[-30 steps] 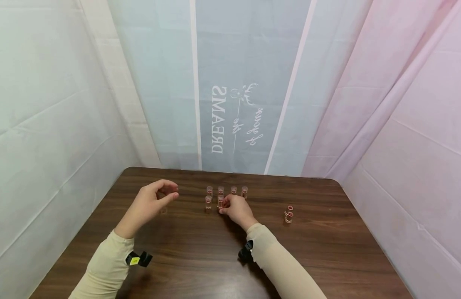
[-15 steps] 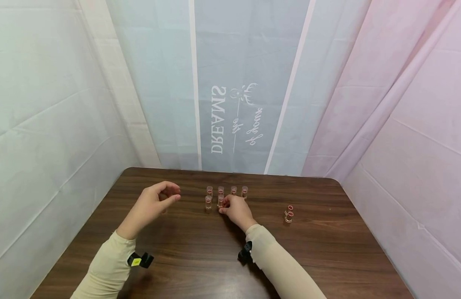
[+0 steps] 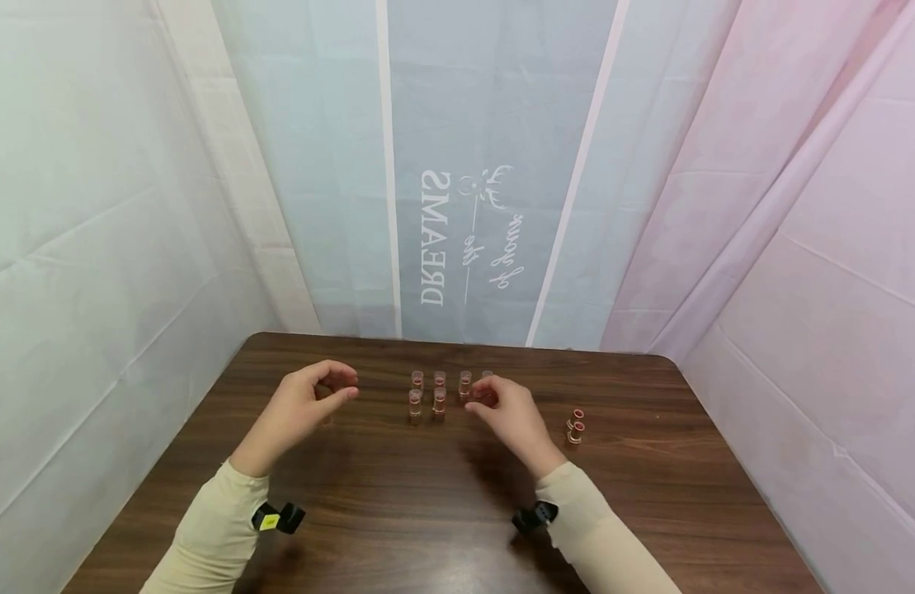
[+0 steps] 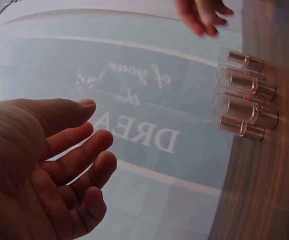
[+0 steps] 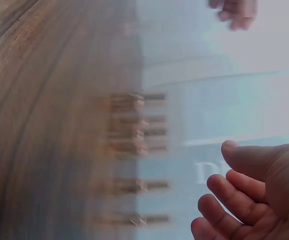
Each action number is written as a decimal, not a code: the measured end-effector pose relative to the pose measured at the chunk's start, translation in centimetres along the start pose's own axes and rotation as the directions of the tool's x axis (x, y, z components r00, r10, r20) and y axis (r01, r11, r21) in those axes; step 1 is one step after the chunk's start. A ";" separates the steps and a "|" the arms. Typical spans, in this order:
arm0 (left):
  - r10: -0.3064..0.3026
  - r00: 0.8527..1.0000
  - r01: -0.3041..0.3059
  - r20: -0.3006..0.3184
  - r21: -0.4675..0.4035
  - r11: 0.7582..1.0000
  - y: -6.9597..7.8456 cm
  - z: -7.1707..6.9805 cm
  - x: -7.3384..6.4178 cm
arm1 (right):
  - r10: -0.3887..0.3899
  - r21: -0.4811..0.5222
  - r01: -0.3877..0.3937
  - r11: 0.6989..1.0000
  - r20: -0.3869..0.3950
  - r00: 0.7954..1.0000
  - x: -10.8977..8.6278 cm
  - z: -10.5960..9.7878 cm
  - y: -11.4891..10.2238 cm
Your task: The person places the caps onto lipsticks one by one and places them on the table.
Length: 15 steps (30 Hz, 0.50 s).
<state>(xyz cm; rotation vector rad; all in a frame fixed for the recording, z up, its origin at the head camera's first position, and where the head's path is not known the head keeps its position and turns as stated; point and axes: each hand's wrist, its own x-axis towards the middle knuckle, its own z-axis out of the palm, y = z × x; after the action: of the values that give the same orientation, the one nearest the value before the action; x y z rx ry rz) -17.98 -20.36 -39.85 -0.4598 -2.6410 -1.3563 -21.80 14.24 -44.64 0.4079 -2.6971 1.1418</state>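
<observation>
Small lipsticks with clear caps and rose-gold bases stand upright in two rows near the middle of the table. Two are in the front row, a left one [image 3: 415, 404] and a right one [image 3: 439, 403]; several stand behind, among them a back-row lipstick [image 3: 465, 383]. My right hand [image 3: 512, 417] hovers just right of the front pair with nothing in its fingers, partly hiding the rightmost back lipstick. Off to the left, my left hand [image 3: 301, 404] is held in the air with loosely bent fingers, holding nothing. In the left wrist view its palm [image 4: 29, 185] is bare.
Two more lipsticks [image 3: 576, 427] stand close together on the right side of the brown wooden table [image 3: 398, 511]. Behind the table's far edge hangs a pale blue curtain [image 3: 338, 206] with white lettering. Light cloth walls flank both sides.
My right hand has let go of the right front lipstick, which stays standing, and has moved up and to the right. The left hand has hardly moved.
</observation>
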 end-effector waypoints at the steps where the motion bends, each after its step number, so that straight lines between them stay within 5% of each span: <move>1: 0.006 1.000 -0.006 -0.001 0.007 1.000 0.0 0.1 0.0 | -0.008 0.010 0.008 1.000 -0.020 1.000 -0.4 -0.9 0.0; 8: 0.074 0.997 -0.074 0.003 0.077 0.994 0.2 0.8 0.2 | 0.012 0.036 -0.009 0.999 -0.092 0.996 -3.9 -6.2 0.9; 15: 0.077 0.997 -0.077 0.004 0.074 0.994 0.4 1.3 0.2 | 0.012 0.007 -0.011 1.000 -0.113 0.994 -5.7 -8.7 2.0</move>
<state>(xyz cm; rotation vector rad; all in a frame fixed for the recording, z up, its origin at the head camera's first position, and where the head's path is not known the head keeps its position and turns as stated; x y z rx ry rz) -18.02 -19.05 -40.28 -0.5465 -2.6343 -1.2313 -16.53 22.88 -41.61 0.3189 -2.6020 1.1416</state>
